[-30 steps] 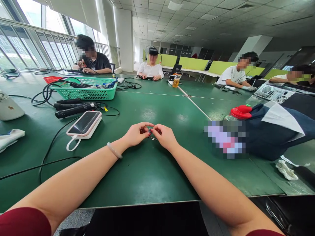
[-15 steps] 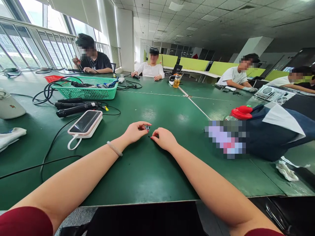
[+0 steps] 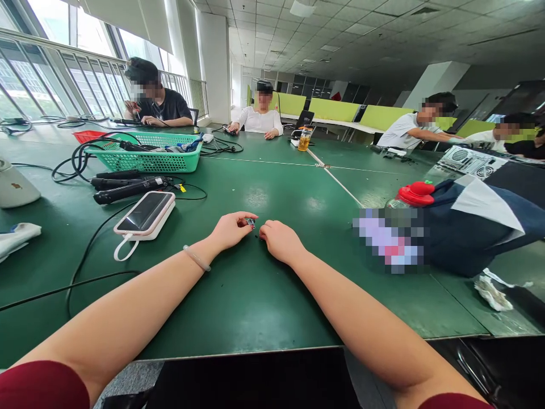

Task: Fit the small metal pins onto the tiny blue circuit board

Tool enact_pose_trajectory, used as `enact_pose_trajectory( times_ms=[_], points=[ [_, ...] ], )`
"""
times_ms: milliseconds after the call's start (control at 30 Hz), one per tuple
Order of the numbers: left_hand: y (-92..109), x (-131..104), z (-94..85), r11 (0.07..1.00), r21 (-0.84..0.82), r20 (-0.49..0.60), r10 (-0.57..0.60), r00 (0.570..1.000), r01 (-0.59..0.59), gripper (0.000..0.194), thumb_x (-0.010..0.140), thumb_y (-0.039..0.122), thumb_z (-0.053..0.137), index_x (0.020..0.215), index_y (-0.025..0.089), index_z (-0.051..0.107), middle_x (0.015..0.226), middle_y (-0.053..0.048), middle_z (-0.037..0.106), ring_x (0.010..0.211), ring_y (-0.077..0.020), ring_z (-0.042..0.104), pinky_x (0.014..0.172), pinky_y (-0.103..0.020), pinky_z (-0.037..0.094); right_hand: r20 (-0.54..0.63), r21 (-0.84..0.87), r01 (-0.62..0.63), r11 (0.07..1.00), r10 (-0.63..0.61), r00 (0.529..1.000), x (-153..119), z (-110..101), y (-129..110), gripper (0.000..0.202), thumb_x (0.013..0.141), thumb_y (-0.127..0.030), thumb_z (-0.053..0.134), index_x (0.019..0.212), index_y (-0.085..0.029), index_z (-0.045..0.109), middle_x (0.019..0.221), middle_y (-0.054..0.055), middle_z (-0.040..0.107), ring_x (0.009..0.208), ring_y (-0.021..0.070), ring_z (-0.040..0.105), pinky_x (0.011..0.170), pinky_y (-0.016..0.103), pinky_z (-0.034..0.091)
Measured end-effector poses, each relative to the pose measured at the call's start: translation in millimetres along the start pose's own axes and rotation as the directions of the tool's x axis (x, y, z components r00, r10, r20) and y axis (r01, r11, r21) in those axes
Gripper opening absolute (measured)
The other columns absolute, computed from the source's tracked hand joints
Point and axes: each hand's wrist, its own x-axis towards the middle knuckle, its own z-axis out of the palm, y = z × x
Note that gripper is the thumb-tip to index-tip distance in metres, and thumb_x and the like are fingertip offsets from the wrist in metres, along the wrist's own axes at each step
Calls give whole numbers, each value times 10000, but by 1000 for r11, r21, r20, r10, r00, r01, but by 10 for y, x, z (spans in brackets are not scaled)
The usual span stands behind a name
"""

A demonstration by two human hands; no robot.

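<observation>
Between the thumb and fingertips of my left hand (image 3: 232,230) is a small dark-and-silver piece (image 3: 251,223), possibly a tiny circuit board; its exact kind is too small to make out. My right hand (image 3: 281,241) rests just to its right on the green table (image 3: 238,307), fingers curled in and pressed together. Whatever those fingertips hold, if anything, is hidden. By them lies a tiny black bit (image 3: 256,236), a short gap from the left hand.
To the left lie a phone on a white block (image 3: 147,218), black handles (image 3: 130,190) with cables and a green basket (image 3: 149,159). On the right stand a red-lidded jar (image 3: 415,193), a dark blue bag (image 3: 460,238) and a computer case (image 3: 481,162). Several people sit around.
My right fingers have curled in further. The small piece in my left hand is turned slightly. A person at the right now reaches an arm out to the right.
</observation>
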Motion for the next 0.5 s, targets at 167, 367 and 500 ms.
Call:
enact_pose_trajectory(
  times_ms=[167,367,500],
  points=[
    [-33,6,-1,999,35,-6,-29,1000,29,287,701,340,567,957,230,635,603,47,551,568,-119,505,583,-234,392,-21,104,3,995,0,1000,-21,4,36,122,853,-173,522,911,-201,625,901,39,561,856,156,513,768,256,394],
    [-11,1,-17,998,40,4,-54,999,53,254,685,347,600,906,223,610,613,48,559,589,-124,530,578,-229,401,-47,98,3,995,1,999,7,47,17,69,848,-220,558,832,-189,618,854,28,558,823,154,517,742,258,398],
    [11,-22,-26,995,80,1,-62,998,62,219,651,322,639,837,214,598,703,20,612,665,-144,577,613,-238,432,-54,72,-19,997,23,998,19,77,11,106,868,-246,531,814,-180,595,842,30,554,798,157,516,724,265,399]
  ],
)
